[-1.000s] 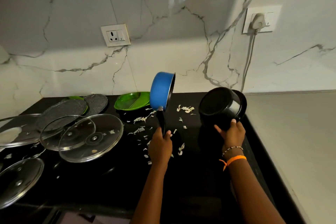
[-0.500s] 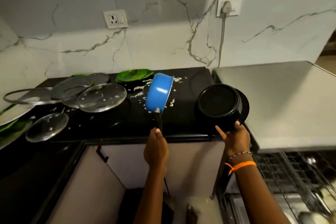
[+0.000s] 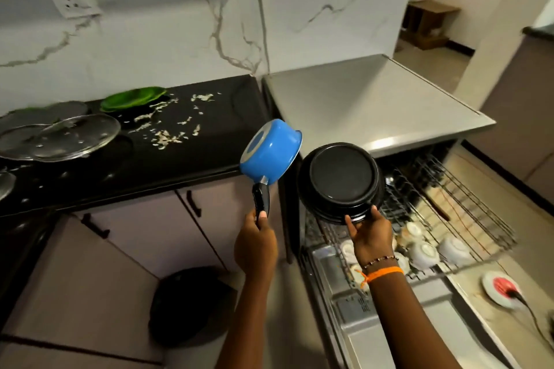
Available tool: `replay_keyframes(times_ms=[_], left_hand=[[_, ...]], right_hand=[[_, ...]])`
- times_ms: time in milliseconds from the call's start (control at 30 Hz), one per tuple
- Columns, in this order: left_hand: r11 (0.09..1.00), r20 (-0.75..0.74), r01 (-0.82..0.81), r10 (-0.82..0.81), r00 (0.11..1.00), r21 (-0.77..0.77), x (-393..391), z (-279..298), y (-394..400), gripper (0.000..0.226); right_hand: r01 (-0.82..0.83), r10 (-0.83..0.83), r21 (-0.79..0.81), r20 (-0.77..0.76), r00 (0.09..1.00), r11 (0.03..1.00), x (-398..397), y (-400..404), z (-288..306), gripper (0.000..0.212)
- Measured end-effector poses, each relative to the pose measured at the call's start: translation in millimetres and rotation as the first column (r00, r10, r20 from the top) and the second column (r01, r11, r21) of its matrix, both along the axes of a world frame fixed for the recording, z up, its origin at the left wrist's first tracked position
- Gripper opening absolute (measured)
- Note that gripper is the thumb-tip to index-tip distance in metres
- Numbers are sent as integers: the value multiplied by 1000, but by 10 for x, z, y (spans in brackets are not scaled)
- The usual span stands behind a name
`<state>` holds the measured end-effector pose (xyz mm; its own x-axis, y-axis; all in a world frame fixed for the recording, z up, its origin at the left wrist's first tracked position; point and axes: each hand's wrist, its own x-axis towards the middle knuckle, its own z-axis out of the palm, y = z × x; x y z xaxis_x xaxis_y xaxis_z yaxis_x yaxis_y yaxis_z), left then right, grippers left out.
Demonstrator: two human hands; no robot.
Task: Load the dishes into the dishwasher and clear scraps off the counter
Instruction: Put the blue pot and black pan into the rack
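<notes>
I am holding a blue pan (image 3: 271, 149) up in the air by its black handle, with my left hand (image 3: 255, 244) wrapped tight around the handle. The pan is tipping on its side, bottom toward me, just in front of the black counter (image 3: 186, 159). My right hand (image 3: 371, 237) is gripping the rim of a black pot (image 3: 341, 181), fingers curling on its edge. The pot is just right of the pan, bottom toward me, over the open dishwasher (image 3: 389, 302). White cups (image 3: 424, 252) are sitting in the rack (image 3: 467, 210) below the pot. Back on the counter, left of the pan, white scraps (image 3: 166, 136) are lying near a green plate (image 3: 132, 98) and glass lids (image 3: 67, 136).
</notes>
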<state>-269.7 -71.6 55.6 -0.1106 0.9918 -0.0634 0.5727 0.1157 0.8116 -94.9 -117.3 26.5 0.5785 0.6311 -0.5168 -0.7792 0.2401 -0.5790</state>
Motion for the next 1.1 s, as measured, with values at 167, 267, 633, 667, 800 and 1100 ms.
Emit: replay_keyframes(times_ms=[167, 267, 633, 667, 800, 1100], left_hand=[[988, -150, 132, -142, 978, -76, 665, -123, -496, 35], [968, -143, 184, -209, 967, -168, 1042, -284, -785, 36], [882, -182, 213, -313, 932, -421, 1610, -902, -916, 43], [878, -154, 219, -309, 939, -427, 1656, -957, -850, 45], [865, -99, 220, -294, 951, -451, 1847, -1139, -464, 51], [876, -118, 192, -269, 956, -442, 2233, -1585, 20, 52]], right_hand=[[99, -105, -159, -29, 994, 982, 749, -679, -233, 30], [153, -164, -184, -45, 985, 971, 1150, -1035, -358, 30], [-71, 17, -258, -207, 978, 964, 1520, -1233, -741, 11], [-98, 40, -271, -211, 977, 958, 1504, -1188, -729, 10], [-168, 114, -328, -175, 978, 930, 1516, -964, -750, 9], [-124, 60, -361, -182, 981, 924, 1698, -620, -1026, 12]])
